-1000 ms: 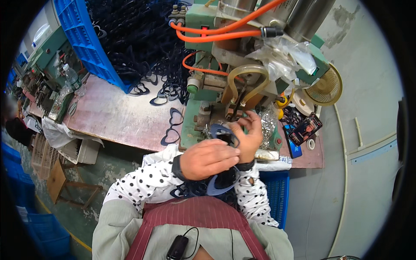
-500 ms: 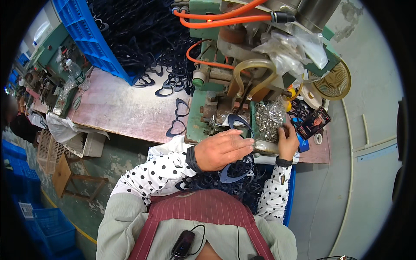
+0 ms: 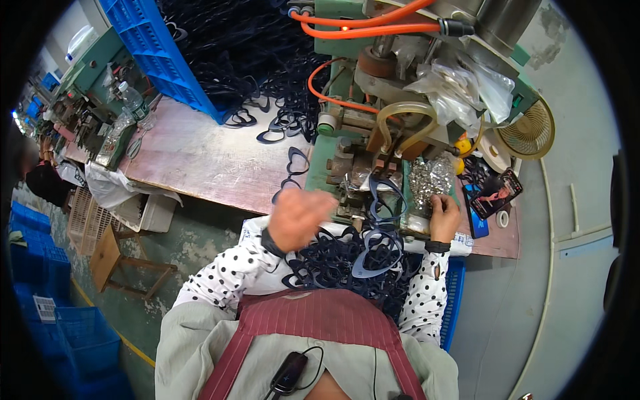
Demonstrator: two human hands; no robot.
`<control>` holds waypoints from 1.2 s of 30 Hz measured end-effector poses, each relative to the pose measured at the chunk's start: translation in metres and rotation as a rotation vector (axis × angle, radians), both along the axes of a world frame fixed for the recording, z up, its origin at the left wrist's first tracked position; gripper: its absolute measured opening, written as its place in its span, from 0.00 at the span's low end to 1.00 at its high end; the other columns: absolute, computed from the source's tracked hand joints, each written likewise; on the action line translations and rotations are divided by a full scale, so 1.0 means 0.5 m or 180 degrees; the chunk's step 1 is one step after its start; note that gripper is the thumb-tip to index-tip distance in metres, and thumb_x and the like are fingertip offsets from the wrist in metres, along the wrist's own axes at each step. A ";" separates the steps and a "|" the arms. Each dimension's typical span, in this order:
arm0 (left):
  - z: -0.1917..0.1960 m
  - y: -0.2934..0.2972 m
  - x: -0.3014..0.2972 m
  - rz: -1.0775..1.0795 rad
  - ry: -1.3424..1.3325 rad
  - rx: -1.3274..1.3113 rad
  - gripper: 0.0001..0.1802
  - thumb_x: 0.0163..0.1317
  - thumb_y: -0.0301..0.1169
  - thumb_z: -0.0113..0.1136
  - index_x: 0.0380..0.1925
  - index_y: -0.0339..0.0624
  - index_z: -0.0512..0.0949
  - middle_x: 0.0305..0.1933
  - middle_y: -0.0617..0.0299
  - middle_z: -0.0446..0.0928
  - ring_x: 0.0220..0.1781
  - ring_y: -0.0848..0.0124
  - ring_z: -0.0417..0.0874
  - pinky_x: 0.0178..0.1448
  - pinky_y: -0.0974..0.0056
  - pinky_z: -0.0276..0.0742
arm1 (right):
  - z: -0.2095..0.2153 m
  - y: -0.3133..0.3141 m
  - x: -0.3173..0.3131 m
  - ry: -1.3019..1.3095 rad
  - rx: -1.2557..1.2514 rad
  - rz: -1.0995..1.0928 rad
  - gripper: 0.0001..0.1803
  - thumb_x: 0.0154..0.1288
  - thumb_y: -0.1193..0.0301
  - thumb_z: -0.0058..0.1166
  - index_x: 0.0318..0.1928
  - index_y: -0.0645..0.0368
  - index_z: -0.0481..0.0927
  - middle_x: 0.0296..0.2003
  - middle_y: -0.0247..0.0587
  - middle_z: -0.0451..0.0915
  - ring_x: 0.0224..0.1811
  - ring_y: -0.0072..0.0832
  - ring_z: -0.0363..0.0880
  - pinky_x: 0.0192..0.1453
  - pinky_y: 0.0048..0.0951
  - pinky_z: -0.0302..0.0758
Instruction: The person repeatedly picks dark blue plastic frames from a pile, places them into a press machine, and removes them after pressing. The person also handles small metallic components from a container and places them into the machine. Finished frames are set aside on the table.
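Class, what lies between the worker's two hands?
In the head view, dark blue looped pieces and part of the green machine lie between them.

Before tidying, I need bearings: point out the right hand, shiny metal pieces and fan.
Right hand (image 3: pixel 445 220), head view: its back.
Shiny metal pieces (image 3: pixel 427 181), head view: pile's middle.
Fan (image 3: pixel 529 130), head view: round grille.

The left grip (image 3: pixel 300 219) is blurred; the tabletop (image 3: pixel 220 143) gleams.

The left hand (image 3: pixel 300 219) is blurred, and a navy heart-shaped frame (image 3: pixel 291 174) is partly hidden by it. Whether metal pieces (image 3: pixel 424 181) are pinched by the right hand (image 3: pixel 445 219) cannot be told. The green press (image 3: pixel 331 45) is cut off above.
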State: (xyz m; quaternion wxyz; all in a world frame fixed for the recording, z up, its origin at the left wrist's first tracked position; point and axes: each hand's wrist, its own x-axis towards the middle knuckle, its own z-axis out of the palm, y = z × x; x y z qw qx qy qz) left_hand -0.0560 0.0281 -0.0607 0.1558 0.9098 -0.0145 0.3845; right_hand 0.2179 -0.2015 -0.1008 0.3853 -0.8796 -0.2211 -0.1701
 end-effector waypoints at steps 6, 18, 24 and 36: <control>-0.132 0.122 -0.105 0.1257 0.1346 0.0158 0.15 0.55 0.29 0.59 0.44 0.49 0.81 0.58 0.53 0.73 0.47 0.57 0.77 0.48 0.55 0.72 | 0.010 0.007 -0.023 -0.0164 0.0367 0.0024 0.06 0.61 0.70 0.61 0.36 0.58 0.85 0.29 0.46 0.84 0.30 0.37 0.84 0.36 0.33 0.77; -0.102 0.186 -0.151 0.0600 0.2060 0.1156 0.10 0.51 0.30 0.57 0.36 0.50 0.78 0.60 0.60 0.72 0.60 0.60 0.72 0.56 0.54 0.67 | -0.009 -0.002 -0.008 -0.0121 0.0512 -0.0208 0.07 0.62 0.73 0.60 0.40 0.61 0.84 0.34 0.48 0.85 0.34 0.34 0.85 0.38 0.31 0.78; -0.030 0.225 -0.130 0.0427 0.1022 -0.0860 0.12 0.45 0.22 0.67 0.32 0.45 0.77 0.57 0.54 0.75 0.59 0.53 0.73 0.63 0.54 0.68 | 0.038 0.017 -0.024 0.0464 0.1289 0.0427 0.07 0.60 0.78 0.60 0.40 0.64 0.84 0.32 0.37 0.84 0.33 0.20 0.79 0.38 0.23 0.75; -0.163 0.193 0.074 0.0931 -0.0294 -0.3324 0.11 0.71 0.34 0.55 0.34 0.38 0.78 0.29 0.69 0.78 0.28 0.84 0.71 0.33 0.75 0.67 | 0.231 0.135 -0.187 0.1582 0.1424 0.1799 0.13 0.54 0.79 0.62 0.43 0.65 0.83 0.31 0.32 0.81 0.25 0.13 0.66 0.29 0.16 0.63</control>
